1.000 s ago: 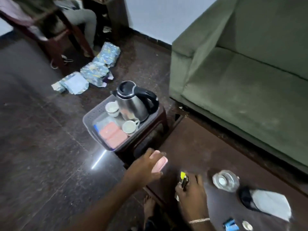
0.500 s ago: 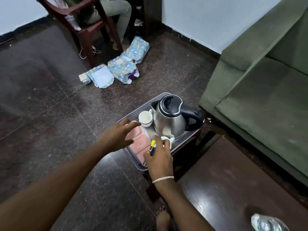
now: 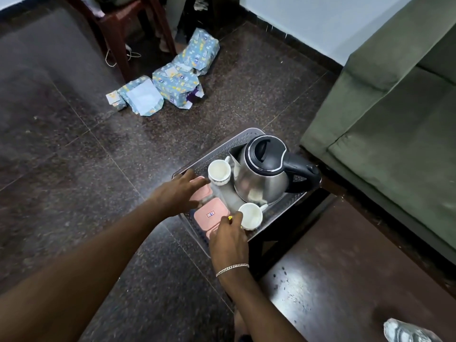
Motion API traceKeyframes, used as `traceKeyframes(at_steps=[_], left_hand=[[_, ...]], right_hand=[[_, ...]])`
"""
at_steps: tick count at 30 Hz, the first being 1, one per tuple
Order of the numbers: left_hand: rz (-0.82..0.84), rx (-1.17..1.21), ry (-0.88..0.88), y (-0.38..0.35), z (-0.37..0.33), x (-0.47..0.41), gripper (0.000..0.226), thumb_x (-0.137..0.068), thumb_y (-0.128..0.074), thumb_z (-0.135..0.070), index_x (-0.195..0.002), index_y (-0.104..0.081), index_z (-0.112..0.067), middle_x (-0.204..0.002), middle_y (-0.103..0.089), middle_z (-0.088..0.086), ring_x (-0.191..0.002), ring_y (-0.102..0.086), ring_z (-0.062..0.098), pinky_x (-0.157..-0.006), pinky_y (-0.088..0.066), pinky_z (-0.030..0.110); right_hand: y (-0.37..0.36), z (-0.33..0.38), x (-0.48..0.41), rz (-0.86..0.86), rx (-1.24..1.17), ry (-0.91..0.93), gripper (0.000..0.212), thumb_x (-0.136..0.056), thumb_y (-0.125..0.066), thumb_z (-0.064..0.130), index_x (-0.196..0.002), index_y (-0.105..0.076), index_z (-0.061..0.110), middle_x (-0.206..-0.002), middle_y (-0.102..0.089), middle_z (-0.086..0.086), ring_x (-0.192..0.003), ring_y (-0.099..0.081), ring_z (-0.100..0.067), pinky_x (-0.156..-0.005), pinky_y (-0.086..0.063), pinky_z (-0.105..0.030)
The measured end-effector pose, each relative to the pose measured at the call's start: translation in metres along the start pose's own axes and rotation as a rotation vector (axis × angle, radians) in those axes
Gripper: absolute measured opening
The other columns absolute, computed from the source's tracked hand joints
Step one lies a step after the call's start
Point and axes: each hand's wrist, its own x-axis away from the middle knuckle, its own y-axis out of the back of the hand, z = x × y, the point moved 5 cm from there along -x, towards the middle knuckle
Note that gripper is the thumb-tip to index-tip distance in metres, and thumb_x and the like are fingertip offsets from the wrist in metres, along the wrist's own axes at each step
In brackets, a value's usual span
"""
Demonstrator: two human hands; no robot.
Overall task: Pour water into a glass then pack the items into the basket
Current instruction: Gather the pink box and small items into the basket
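Observation:
A grey perforated basket point(image 3: 217, 146) stands on a dark stool and holds a steel kettle point(image 3: 264, 176) with a black lid, two white cups point(image 3: 219, 170) point(image 3: 252, 216) and pink boxes point(image 3: 211, 214). My left hand point(image 3: 179, 195) reaches into the basket's left side, its fingers lying across another pink box point(image 3: 203, 192) that rests beside the first. At the basket's near edge my right hand point(image 3: 229, 239) pinches a small dark item with a yellow tip point(image 3: 230, 218) next to the nearer cup. A clear glass point(image 3: 407, 333) shows at the bottom right corner.
A green sofa point(image 3: 385, 124) fills the right side. The dark wooden table point(image 3: 333, 280) lies at the lower right. Blue patterned packets point(image 3: 172, 80) are scattered on the dark stone floor behind the basket, near a wooden chair point(image 3: 118, 28).
Both hands moved from the table to the basket. The left one carried a pink box in and laid it down; the right one brought the yellow-tipped item beside the near cup.

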Motion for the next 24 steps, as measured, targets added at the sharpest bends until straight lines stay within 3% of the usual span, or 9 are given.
traceKeyframes(at_steps=[13, 17, 20, 24], left_hand=[[0.036, -0.050, 0.031, 0.009, -0.008, 0.003, 0.068, -0.095, -0.060, -0.056, -0.154, -0.036, -0.031, -0.127, -0.055, 0.009, -0.108, -0.066, 0.034, -0.078, -0.054, 0.040], [-0.067, -0.098, 0.014, 0.031, -0.019, 0.016, 0.055, -0.091, -0.066, -0.053, -0.134, -0.052, -0.021, -0.118, -0.057, 0.010, -0.104, -0.067, 0.034, -0.069, -0.054, 0.038], [-0.148, -0.118, -0.068, 0.041, -0.041, 0.026, 0.051, -0.090, -0.067, -0.053, -0.124, -0.057, -0.016, -0.109, -0.059, 0.009, -0.092, -0.069, 0.032, -0.057, -0.053, 0.035], [-0.199, -0.033, -0.262, 0.041, -0.095, 0.035, 0.053, -0.090, -0.063, -0.054, -0.127, -0.058, -0.016, -0.109, -0.062, 0.008, -0.088, -0.069, 0.031, -0.060, -0.055, 0.035]], right_hand=[[-0.004, -0.006, 0.012, -0.062, -0.062, 0.048, 0.033, -0.094, -0.056, 0.023, -0.125, -0.059, 0.013, -0.142, -0.039, -0.009, -0.104, -0.065, -0.033, -0.092, -0.051, -0.042], [0.015, -0.012, 0.025, -0.157, -0.106, 0.113, 0.035, -0.092, -0.056, 0.025, -0.125, -0.060, 0.015, -0.132, -0.046, -0.009, -0.097, -0.066, -0.034, -0.084, -0.053, -0.042], [0.030, -0.029, 0.040, -0.245, -0.177, 0.143, 0.037, -0.091, -0.059, 0.025, -0.127, -0.060, 0.020, -0.129, -0.049, -0.009, -0.095, -0.066, -0.035, -0.079, -0.054, -0.042], [0.047, -0.075, 0.066, -0.309, -0.207, 0.176, 0.037, -0.091, -0.060, 0.030, -0.127, -0.059, 0.022, -0.129, -0.050, -0.004, -0.101, -0.064, -0.028, -0.081, -0.055, -0.037]])
